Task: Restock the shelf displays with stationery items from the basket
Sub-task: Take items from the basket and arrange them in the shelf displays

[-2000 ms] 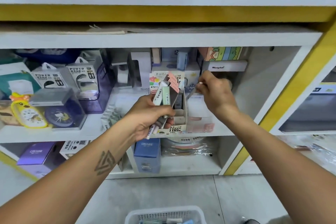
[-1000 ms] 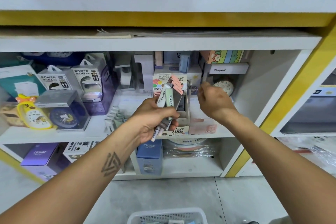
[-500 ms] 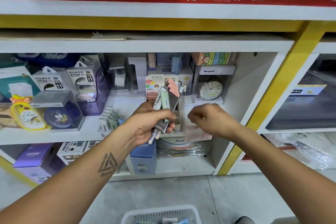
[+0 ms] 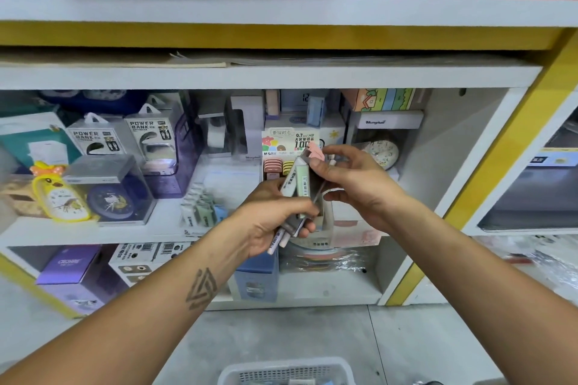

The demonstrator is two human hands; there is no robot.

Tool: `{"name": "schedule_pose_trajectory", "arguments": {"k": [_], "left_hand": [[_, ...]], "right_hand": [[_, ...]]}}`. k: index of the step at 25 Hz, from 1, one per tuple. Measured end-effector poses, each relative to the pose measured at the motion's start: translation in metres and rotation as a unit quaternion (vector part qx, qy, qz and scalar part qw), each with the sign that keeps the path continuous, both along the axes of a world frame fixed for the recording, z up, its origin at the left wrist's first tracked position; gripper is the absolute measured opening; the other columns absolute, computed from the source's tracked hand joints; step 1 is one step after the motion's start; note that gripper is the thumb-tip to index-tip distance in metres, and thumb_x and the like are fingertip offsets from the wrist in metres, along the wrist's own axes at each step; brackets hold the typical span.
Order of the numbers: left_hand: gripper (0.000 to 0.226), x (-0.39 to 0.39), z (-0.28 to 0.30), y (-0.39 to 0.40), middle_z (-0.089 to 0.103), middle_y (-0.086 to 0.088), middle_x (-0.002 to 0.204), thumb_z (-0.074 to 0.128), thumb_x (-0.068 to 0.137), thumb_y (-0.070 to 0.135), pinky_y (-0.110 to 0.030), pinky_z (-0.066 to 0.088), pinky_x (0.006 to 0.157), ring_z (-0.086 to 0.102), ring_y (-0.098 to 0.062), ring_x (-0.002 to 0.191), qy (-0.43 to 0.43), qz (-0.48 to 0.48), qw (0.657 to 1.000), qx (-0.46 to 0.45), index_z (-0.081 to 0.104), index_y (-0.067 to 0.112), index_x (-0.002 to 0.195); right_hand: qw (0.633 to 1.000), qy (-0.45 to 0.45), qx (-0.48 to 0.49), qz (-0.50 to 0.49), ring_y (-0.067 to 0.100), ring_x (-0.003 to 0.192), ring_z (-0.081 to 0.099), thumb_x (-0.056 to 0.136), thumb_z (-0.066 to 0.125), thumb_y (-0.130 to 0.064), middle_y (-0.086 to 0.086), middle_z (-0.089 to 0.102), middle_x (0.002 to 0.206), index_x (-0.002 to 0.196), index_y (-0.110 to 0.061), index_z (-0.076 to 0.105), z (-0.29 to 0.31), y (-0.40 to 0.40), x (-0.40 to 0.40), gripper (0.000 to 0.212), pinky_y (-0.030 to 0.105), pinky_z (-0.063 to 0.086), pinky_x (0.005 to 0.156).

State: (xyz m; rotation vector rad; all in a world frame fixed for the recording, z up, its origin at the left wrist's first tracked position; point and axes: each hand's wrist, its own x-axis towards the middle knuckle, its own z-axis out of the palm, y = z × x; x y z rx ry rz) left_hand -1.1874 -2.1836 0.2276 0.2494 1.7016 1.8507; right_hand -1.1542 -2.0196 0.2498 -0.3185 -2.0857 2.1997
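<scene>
My left hand point(image 4: 275, 222) grips a bundle of slim pencil-lead cases point(image 4: 298, 187), grey, mint and pink-capped, held upright in front of the middle shelf. My right hand point(image 4: 353, 181) has come in from the right, and its thumb and fingers pinch the pink-topped case point(image 4: 314, 150) at the top of the bundle. Behind the hands stands the lead-refill display box point(image 4: 289, 147) with several pink and yellow cases in it. The white basket point(image 4: 286, 370) lies on the floor at the bottom edge, its contents mostly out of view.
The shelf holds power bank packs point(image 4: 150, 141), a yellow duck clock point(image 4: 59, 197), a boxed blue clock point(image 4: 112, 200) and a round clock point(image 4: 383, 153). Purple and blue boxes point(image 4: 73, 269) fill the lower shelf. A yellow post point(image 4: 488, 172) bounds the bay on the right.
My right hand left the display box, dropped back curled, then rose to the bundle and took hold of the pink-topped case. My left hand kept the bundle roughly in place.
</scene>
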Motion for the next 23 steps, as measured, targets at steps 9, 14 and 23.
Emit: {"name": "schedule_pose_trajectory", "arguments": {"k": [9,14,23], "left_hand": [[0.020,-0.002,0.000,0.003,0.062,-0.016,0.061,0.075,0.066,-0.003,-0.029,0.048,0.050,0.057,-0.027,0.052,0.031,0.044,0.999,-0.001,0.066,0.006,0.081],[0.030,-0.004,0.002,-0.006,0.065,-0.016,0.070,0.079,0.073,-0.005,-0.027,0.045,0.045,0.053,-0.024,0.047,0.035,0.047,0.997,0.044,0.066,0.004,0.098],[0.020,-0.020,0.012,-0.065,0.060,-0.016,0.064,0.079,0.079,0.006,-0.025,0.043,0.045,0.053,-0.022,0.047,0.024,0.108,0.993,0.052,0.062,0.003,0.090]], "right_hand": [[0.947,0.070,0.303,-0.075,-0.001,0.068,0.048,0.072,0.086,-0.043,-0.005,0.054,0.090,0.093,-0.011,0.060,0.006,-0.015,-0.001,0.047,0.013,0.037,0.058],[0.964,0.053,0.262,0.010,0.007,0.054,0.055,0.079,0.085,-0.027,0.000,0.064,0.058,0.073,0.001,0.066,0.008,-0.026,-0.002,0.034,0.025,0.044,0.049],[0.997,0.041,0.062,0.022,0.023,0.051,0.058,0.098,0.063,-0.027,0.009,0.065,0.067,0.089,-0.017,0.066,0.000,-0.047,-0.028,0.014,0.028,0.047,0.048]]}}
